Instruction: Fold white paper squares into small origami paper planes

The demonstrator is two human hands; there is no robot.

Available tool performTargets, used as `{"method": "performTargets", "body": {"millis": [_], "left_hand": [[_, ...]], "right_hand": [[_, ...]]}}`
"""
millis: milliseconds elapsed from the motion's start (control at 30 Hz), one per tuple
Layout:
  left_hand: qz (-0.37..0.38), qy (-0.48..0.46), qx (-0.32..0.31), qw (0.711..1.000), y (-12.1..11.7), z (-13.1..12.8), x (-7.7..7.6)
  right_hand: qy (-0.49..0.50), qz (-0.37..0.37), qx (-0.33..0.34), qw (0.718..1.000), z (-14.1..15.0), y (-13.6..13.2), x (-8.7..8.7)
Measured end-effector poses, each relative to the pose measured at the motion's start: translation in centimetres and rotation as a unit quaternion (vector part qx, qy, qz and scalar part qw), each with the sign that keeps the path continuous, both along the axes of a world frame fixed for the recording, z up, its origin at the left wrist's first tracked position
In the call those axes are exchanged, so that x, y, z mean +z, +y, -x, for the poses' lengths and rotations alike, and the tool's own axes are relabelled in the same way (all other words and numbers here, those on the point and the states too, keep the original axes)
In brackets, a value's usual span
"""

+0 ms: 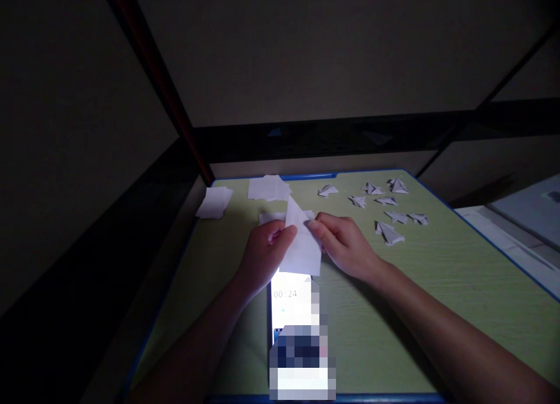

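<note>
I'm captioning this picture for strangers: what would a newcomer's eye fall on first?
The glowing phone screen, reading 00:24, probably comes first, near the middle of the green table's near side. Just above it in the picture, the left hand and right hand hold a white sheet with a pointed top. Farther right, small folded papers lie scattered.

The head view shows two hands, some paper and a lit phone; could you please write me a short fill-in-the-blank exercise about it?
1. The left hand and right hand hold one sheet made of ____.
2. The lit phone displays the digits ____.
3. The green table, bearing small folded pieces, has edging coloured ____.

Missing words: paper; 00:24; blue.
</note>
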State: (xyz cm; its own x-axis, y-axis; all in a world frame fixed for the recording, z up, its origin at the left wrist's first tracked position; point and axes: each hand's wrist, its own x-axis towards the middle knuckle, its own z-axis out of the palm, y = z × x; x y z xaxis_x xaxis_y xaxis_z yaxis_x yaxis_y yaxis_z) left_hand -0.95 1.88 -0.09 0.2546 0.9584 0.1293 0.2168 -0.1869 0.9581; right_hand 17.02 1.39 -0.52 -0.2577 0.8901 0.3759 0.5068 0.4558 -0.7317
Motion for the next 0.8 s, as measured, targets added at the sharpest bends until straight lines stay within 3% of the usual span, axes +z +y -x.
{"method": "performTargets", "body": {"millis": [300, 667, 800], "left_hand": [[-0.030, -0.050, 0.011, 0.998, 0.44, -0.10, 0.24], [-0.010, -0.082, -0.044, 0.996, 0.12, -0.46, 0.40], [0.002, -0.106, -0.028, 0.994, 0.40, -0.25, 0.23]], "right_hand": [[-0.006, 0.015, 0.004, 1.000, 0.34, -0.27, 0.20], [0.198, 0.130, 0.050, 0.970, 0.90, -0.82, 0.67], [0.140, 0.099, 0.023, 0.985, 0.97, -0.79, 0.60]]}}
